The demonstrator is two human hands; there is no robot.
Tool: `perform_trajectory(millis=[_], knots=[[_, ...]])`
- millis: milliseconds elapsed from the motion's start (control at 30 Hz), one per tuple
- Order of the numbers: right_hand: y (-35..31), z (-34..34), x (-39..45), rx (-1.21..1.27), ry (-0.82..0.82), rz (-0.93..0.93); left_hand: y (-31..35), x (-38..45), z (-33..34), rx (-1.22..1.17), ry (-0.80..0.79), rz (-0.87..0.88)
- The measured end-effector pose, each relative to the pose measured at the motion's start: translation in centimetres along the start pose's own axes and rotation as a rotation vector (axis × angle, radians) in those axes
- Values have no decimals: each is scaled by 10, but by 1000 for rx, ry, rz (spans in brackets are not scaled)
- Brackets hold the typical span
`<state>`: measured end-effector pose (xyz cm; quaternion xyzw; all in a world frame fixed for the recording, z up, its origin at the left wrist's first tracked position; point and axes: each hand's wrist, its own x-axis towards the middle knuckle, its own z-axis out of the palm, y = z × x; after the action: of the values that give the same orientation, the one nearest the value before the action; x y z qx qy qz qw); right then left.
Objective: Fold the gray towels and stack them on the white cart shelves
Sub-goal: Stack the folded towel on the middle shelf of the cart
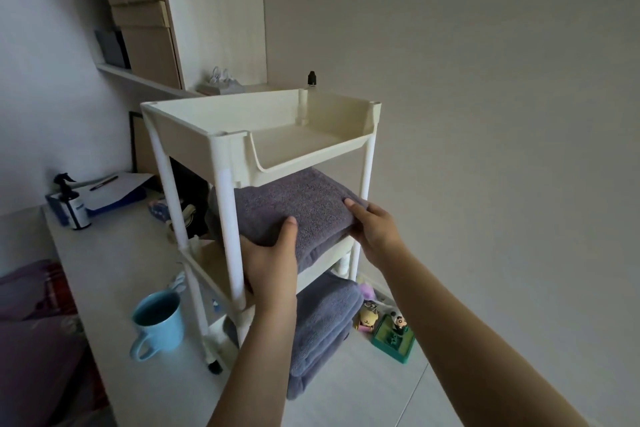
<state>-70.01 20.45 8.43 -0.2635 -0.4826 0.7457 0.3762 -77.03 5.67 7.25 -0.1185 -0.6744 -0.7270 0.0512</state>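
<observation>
A white three-shelf cart [225,184] stands in front of me. A folded gray towel [294,204] lies on its middle shelf, part of it over the front edge. My left hand [273,260] grips the towel's near left corner, thumb on top. My right hand [372,225] holds the right edge, thumb on top and fingers beneath. Another folded gray towel [322,326] sits on the bottom shelf. The top shelf [311,139] holds nothing that I can see.
A white table [114,270] at left carries a blue mug [159,322], a spray bottle [71,201] and papers with a pen [104,182]. Small toys and a green box [393,340] lie on the floor right of the cart. Shelving with boxes [142,21] stands behind.
</observation>
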Motion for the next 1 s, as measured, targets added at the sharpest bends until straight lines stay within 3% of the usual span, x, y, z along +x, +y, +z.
perform_trajectory(millis=[233,400,633,867,1000], knots=[[1,5,3,-4,11,-77,-4,-1,6,-73,1,50],[7,-3,1,-141,45,-33,-6,-1,4,-37,-54,-11],[-6,-6,-29,-481,59,-112,18,-29,-3,179,-101,113],[-26,-32,-104,-558,218,-241,41,-87,-1,207,-395,367],[-34,-73,-159,-589,344,-323,56,-132,0,119,-682,280]])
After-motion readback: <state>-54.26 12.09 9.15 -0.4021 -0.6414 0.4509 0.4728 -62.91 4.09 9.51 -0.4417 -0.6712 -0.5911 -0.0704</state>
